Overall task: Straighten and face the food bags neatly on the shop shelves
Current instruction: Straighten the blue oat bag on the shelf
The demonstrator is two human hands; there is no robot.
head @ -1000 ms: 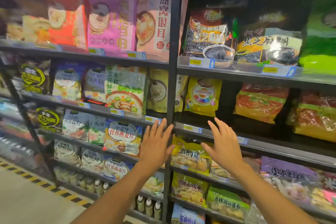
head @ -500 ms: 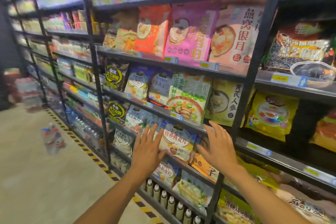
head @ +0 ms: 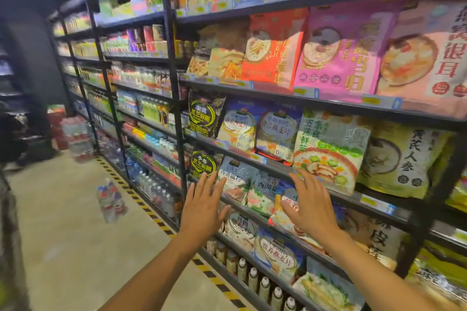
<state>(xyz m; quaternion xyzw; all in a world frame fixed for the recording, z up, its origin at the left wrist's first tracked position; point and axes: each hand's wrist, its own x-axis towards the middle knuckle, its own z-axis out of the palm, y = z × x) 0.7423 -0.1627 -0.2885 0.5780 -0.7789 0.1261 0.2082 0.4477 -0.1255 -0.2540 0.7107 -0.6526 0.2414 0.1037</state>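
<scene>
Food bags fill dark metal shelves (head: pixel 275 92) running from the right foreground back to the left. My left hand (head: pixel 203 206) is raised, fingers spread, in front of a pale blue bag (head: pixel 233 175) on the third shelf. My right hand (head: pixel 309 206), also spread and holding nothing, hovers over a blue and orange bag (head: pixel 285 209) just right of it. Above them stand a green vegetable bag (head: pixel 328 149), blue oat bags (head: pixel 278 129) and a black sesame bag (head: pixel 204 115). Whether either hand touches a bag is unclear.
Small bottles (head: pixel 252 275) line the lowest shelf by my forearms. A shrink-wrapped pack of water bottles (head: pixel 110 199) stands on the concrete floor left of the shelves, beside yellow-black floor tape (head: pixel 144 207). More bottle packs (head: pixel 75 136) are stacked at the aisle's far end.
My view has swung left along the aisle. Both hands moved left with it, from the shelf upright to the bags on the third shelf, staying spread.
</scene>
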